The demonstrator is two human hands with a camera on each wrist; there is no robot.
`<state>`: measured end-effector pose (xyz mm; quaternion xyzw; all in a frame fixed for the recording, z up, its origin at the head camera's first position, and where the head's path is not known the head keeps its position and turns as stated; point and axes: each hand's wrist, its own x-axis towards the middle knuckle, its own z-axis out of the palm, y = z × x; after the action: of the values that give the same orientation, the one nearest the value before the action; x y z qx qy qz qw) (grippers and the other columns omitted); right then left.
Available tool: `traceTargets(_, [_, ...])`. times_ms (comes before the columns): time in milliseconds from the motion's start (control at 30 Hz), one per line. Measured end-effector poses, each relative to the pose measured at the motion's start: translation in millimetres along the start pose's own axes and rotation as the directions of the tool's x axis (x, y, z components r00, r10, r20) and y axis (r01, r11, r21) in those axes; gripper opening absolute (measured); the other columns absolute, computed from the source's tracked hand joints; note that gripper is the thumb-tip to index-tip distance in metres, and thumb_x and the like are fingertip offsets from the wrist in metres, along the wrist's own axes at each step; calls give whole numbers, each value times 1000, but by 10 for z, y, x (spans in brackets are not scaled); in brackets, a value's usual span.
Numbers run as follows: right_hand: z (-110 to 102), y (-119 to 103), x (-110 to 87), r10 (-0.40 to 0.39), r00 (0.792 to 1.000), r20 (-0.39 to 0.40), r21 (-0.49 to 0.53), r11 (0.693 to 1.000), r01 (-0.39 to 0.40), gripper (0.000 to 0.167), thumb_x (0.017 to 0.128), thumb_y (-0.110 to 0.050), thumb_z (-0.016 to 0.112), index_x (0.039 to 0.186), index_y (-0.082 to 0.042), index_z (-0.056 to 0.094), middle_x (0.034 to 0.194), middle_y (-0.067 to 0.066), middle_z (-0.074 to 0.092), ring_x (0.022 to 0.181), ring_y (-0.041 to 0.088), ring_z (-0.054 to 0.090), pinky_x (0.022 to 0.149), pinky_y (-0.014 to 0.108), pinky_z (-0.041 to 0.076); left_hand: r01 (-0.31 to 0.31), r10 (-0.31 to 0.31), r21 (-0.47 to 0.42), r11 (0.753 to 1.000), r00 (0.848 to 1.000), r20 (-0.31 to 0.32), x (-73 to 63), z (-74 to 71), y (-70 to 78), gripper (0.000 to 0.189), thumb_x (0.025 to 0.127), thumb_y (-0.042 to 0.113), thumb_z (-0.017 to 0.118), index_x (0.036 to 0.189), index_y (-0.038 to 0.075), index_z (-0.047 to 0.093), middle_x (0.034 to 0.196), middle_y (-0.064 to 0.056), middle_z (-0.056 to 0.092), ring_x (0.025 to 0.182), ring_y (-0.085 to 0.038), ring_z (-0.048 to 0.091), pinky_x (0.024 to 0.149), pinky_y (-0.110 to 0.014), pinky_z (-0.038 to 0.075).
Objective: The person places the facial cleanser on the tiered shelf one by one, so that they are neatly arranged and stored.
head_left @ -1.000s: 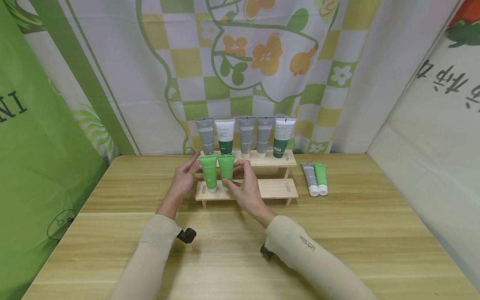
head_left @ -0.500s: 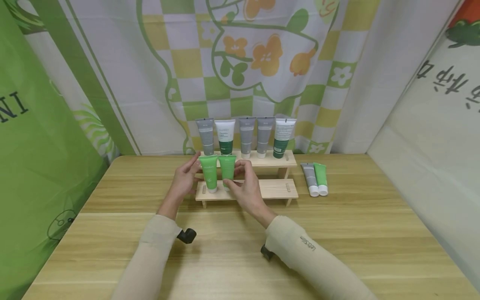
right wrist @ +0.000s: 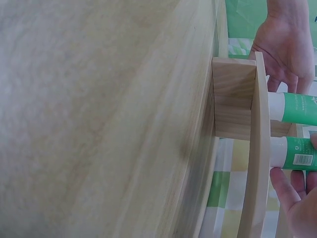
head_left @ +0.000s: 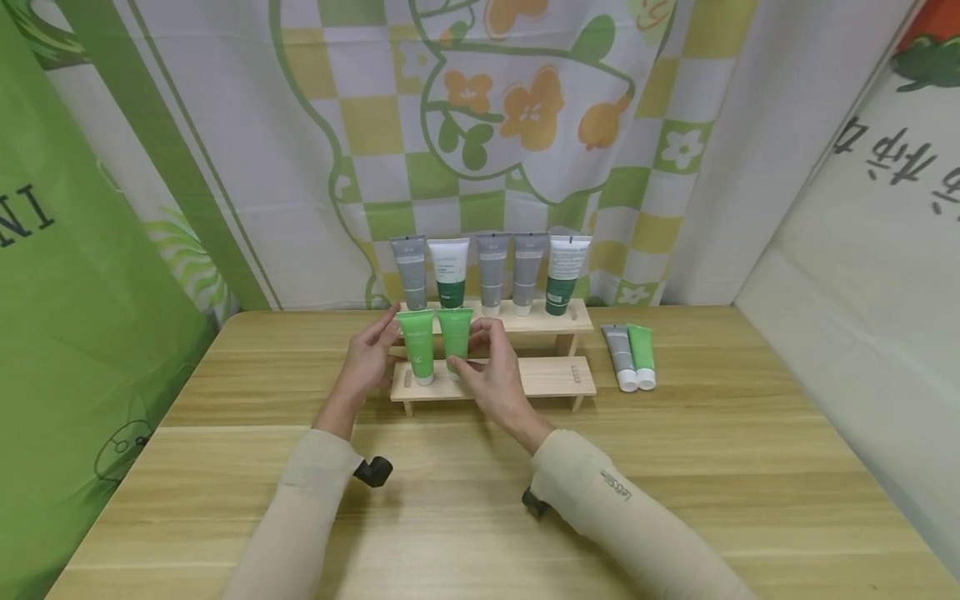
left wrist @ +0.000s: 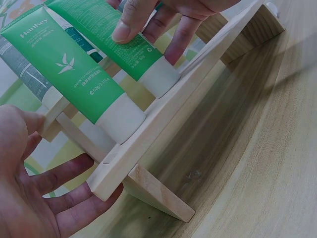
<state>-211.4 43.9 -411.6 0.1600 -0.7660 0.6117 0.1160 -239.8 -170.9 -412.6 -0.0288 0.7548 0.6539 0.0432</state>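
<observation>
My right hand (head_left: 497, 379) pinches a green squeeze tube (head_left: 455, 332) between thumb and fingers. The tube stands cap down, its white cap (left wrist: 159, 78) right at the surface of the lower shelf (head_left: 551, 377) of a two-tier wooden stand. Just left of it, a second green tube (head_left: 417, 343) stands on its white cap with a slight tilt. At the stand's left end is my left hand (head_left: 367, 360). In the left wrist view its fingers (left wrist: 74, 171) extend along the end of the lower shelf, while the thumb lies by the upper shelf's end.
Several grey and white-and-green tubes stand cap down along the upper shelf (head_left: 536, 319). Right of the stand, a grey tube (head_left: 620, 357) and a green tube (head_left: 641, 357) lie side by side on the wooden table (head_left: 712, 467). A patterned curtain (head_left: 375, 100) hangs behind.
The green tube in my right hand has shifted very slightly to the right, away from the other green tube. My left hand stays at the end of the stand.
</observation>
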Motion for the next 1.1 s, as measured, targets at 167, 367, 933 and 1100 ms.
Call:
traceTargets(167, [-28,-3,-17,19,1000,12,-30,999,-19,51,84,7,78,122,-5,46,107,14,58,102,28,60,85,31,59,-4,4,7,1000,1000,-12,3,6,2,51,105,50,46,154,42,37,148,-19,48,118,-46,55,78,-60,58])
traceTargets(367, [-109,0,-68,59,997,48,-62,996,-56,47,85,1,79,121,-5,50,111,12,60,105,29,60,88,38,58,-3,4,14,1000,1000,-17,10,9,-7,54,104,51,46,155,39,35,148,-19,47,117,-44,54,78,-59,58])
traceTargets(933, [-749,60,-257,65,998,6,-81,995,-64,35,87,-2,79,116,2,60,115,21,62,106,31,61,85,31,58,2,-2,16,1000,1000,-19,-1,7,0,51,104,52,46,154,44,36,145,-17,50,112,-38,58,78,-57,58])
traceTargets(1100, [-1025,116,-319,97,994,-43,-23,995,-98,34,89,-1,76,118,5,59,117,21,61,107,32,59,83,21,55,2,-2,14,1000,1000,-21,13,11,-11,52,104,51,46,154,43,36,145,-17,51,110,-37,58,78,-56,58])
